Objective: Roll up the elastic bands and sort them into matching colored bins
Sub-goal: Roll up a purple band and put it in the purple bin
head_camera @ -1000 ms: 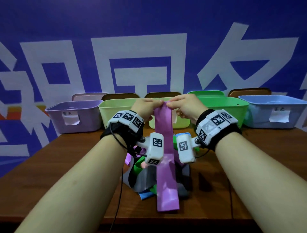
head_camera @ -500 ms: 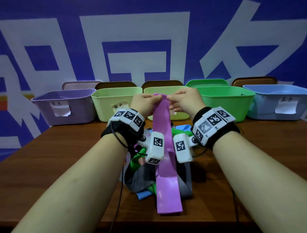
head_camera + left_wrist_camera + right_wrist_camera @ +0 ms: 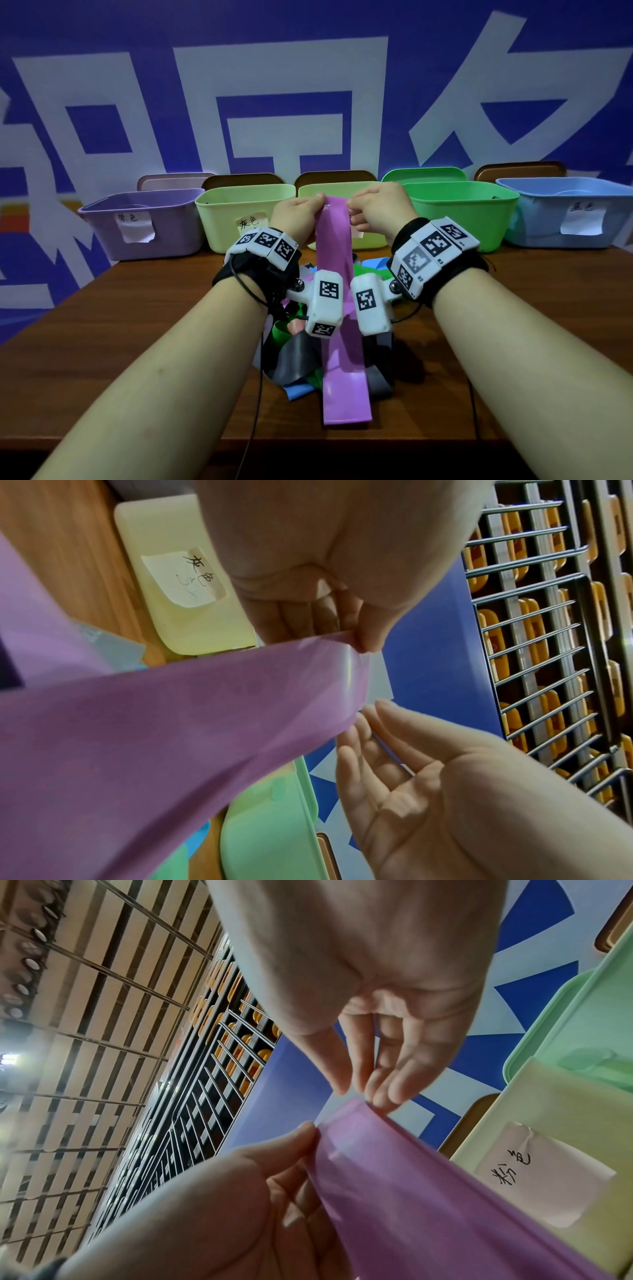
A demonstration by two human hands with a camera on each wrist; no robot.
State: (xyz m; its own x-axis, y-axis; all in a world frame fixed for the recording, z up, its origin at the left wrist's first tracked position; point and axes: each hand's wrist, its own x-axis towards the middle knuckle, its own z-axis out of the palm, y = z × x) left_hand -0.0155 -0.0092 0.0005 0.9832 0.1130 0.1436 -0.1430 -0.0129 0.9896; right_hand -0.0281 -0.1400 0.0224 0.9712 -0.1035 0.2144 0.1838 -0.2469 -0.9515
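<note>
A long purple band [image 3: 337,370] hangs from both hands over the table, and its lower end lies on the pile near the front edge. My left hand [image 3: 320,198] pinches the top left corner between thumb and fingers, as the left wrist view shows [image 3: 363,642]. My right hand [image 3: 352,204] holds the top right corner with thumb and fingertips only [image 3: 359,1093], the other fingers nearly straight. The band [image 3: 171,723] is flat, with no roll in it. Behind the hands stand the purple bin [image 3: 171,240] and a yellow-green bin [image 3: 565,1137] with a handwritten label.
A pile of grey [image 3: 298,353], green [image 3: 287,329] and blue [image 3: 298,392] bands lies under my wrists. Along the back stand another labelled yellow-green bin [image 3: 222,222], a green bin [image 3: 462,212] and a blue bin [image 3: 565,205]. Spare lids lean behind them.
The head view has shifted slightly. Both hands still hold the band's top end in front of the middle bins, and the band hangs much as before.
</note>
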